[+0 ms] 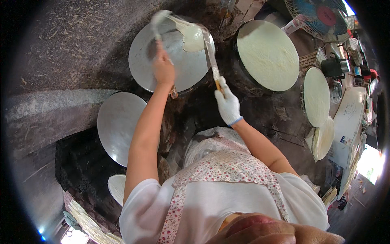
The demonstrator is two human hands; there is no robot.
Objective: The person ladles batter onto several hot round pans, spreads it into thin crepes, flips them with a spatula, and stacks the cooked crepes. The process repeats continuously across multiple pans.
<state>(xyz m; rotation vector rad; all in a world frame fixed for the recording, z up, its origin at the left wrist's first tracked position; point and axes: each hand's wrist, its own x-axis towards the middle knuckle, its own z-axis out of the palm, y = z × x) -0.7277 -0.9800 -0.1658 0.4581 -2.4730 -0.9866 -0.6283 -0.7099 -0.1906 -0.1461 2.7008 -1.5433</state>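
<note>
A round metal griddle (140,55) lies ahead of me, with a patch of pale batter (192,37) on its far right part. My bare left hand (164,70) is closed around the handle of a tool whose white, batter-coated head (161,18) is smeared by motion. A pale strand of batter stretches from that head to the patch. My right hand (228,103), in a white glove, grips the orange handle of a long flat spatula (211,55). Its batter-smeared blade lies along the griddle's right side, beside the patch.
Right of me, griddles carry a large pale flatbread (268,55) and another flatbread (317,96); a flatbread stack (323,140) sits nearer. A bare griddle (121,126) lies left. A fan (323,18) and black pot (335,66) stand far right. The wall (77,49) borders the left.
</note>
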